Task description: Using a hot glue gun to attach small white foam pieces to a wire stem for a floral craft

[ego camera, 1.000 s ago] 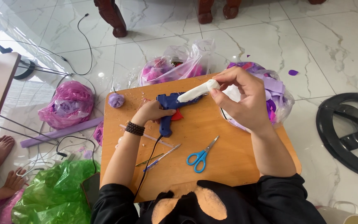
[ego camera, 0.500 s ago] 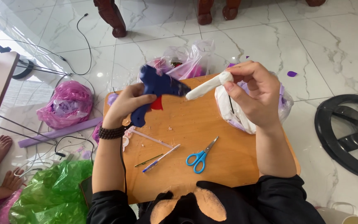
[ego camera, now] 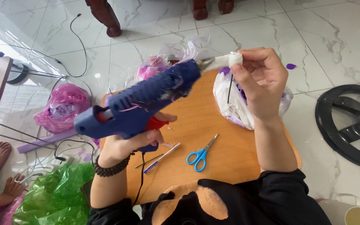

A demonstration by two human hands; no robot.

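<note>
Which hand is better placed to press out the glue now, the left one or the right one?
The left. The left hand grips the blue glue gun with fingers at its red trigger. The right hand is busy pinching the white piece at the nozzle.

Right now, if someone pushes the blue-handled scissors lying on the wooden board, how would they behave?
The scissors lie flat on the smooth wooden board, so they would probably slide, not roll. They look small and light, likely stiff. Their blades seem slightly open, so a push might pivot them.
</note>
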